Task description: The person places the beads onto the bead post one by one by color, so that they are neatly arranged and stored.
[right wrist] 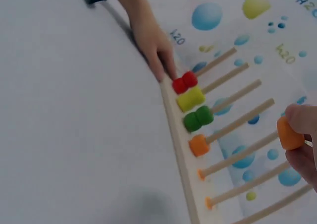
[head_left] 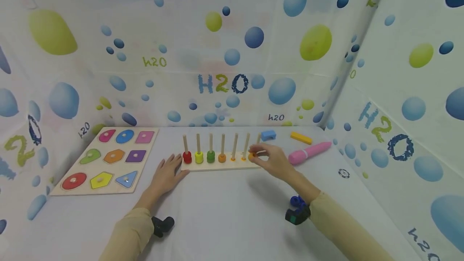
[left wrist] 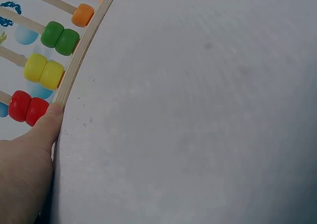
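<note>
A wooden bead-stacking board (head_left: 203, 168) with a row of upright pegs stands on the table. Two red beads (left wrist: 27, 108), two yellow beads (left wrist: 44, 71) and two green beads (left wrist: 60, 38) sit low on the first pegs, and one orange bead (right wrist: 199, 145) is on the fourth. My right hand (head_left: 272, 160) pinches another orange bead (right wrist: 290, 134) between thumb and fingertips, over the right end of the board. My left hand (head_left: 168, 173) rests at the left end, its fingers extended and the thumb touching the front corner beside the red beads.
A shape puzzle board (head_left: 105, 160) lies at the left. Behind and right of the pegs are a blue block (head_left: 268, 135), a yellow-orange block (head_left: 301, 137) and a pink pen-shaped object (head_left: 309, 153). A printed sheet (head_left: 188, 100) forms the back wall.
</note>
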`<action>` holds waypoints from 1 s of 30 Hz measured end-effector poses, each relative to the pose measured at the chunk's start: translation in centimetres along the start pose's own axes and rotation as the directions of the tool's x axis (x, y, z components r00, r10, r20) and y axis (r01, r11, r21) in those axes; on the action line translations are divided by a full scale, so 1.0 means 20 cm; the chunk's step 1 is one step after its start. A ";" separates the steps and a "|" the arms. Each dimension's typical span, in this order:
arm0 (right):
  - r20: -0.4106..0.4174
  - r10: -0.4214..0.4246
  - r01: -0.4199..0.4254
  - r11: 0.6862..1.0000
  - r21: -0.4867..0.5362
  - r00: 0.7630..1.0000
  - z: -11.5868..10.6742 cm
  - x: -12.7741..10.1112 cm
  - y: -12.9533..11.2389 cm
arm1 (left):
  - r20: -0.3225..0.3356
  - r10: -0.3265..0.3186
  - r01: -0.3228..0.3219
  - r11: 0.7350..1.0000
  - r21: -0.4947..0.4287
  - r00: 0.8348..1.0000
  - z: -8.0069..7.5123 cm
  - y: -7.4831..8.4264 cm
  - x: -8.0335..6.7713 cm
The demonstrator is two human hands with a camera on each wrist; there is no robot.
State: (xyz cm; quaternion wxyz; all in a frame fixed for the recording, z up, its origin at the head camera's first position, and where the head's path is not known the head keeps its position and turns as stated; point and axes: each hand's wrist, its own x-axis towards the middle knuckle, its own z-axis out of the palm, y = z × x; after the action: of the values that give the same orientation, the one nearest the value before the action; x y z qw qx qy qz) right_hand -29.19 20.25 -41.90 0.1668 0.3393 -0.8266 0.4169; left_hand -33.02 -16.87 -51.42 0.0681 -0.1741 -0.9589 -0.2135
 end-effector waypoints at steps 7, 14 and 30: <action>-0.032 -0.006 0.004 0.999 -0.051 0.999 0.10 0.30 -0.05 | 0.006 -0.001 0.001 1.000 -0.016 1.000 0.00 0.00 0.00; -0.032 0.018 -0.020 0.998 -0.065 0.999 0.22 0.44 -0.03 | 0.032 -0.022 0.024 0.999 -0.037 0.999 0.00 0.01 -0.01; -0.029 0.001 -0.005 0.991 -0.133 1.000 0.28 0.52 0.01 | 0.008 -0.019 0.019 1.000 -0.003 1.000 0.00 0.00 0.00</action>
State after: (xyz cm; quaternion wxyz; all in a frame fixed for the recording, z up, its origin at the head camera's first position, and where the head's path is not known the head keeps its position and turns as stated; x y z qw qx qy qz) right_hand -36.69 11.43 -39.57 0.2004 0.3199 -0.8506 0.3660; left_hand -32.99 -16.89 -51.37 0.0622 -0.1661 -0.9604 -0.2150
